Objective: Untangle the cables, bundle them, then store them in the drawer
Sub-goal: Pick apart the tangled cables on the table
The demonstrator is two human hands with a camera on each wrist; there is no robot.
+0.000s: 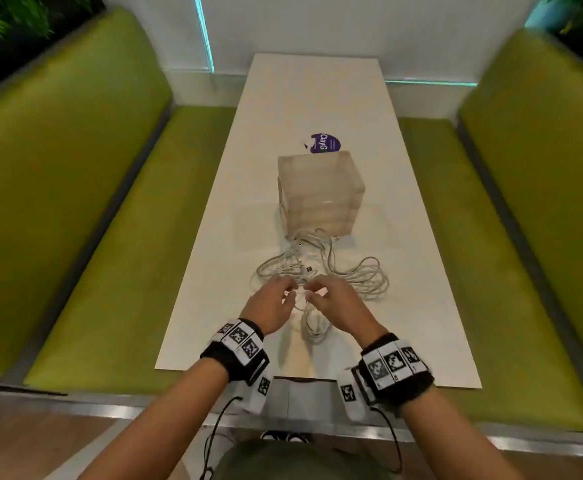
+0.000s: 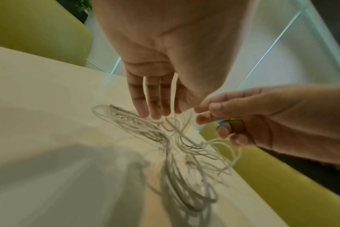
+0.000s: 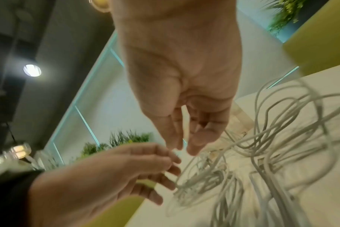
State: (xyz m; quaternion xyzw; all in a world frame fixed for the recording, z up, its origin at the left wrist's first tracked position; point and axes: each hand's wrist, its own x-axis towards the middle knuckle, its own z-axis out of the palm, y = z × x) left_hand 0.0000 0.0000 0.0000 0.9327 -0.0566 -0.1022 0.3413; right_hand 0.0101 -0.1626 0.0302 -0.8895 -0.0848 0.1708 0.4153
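A tangle of white cables (image 1: 317,268) lies on the white table (image 1: 317,98), just in front of a translucent drawer box (image 1: 321,192). My left hand (image 1: 288,292) and right hand (image 1: 312,291) meet at the near edge of the tangle, fingertips almost touching. In the left wrist view, the left hand (image 2: 165,110) points its fingers down onto the cables (image 2: 177,153), and a strand runs up beside the thumb. In the right wrist view, the right hand (image 3: 184,147) brings thumb and forefinger close together over a strand of the cables (image 3: 262,153). The box's drawers look closed.
A purple packet (image 1: 324,143) lies behind the box. Green padded benches (image 1: 110,271) run along both long sides of the narrow table. Bare tabletop lies to the left and right of the tangle and between my wrists.
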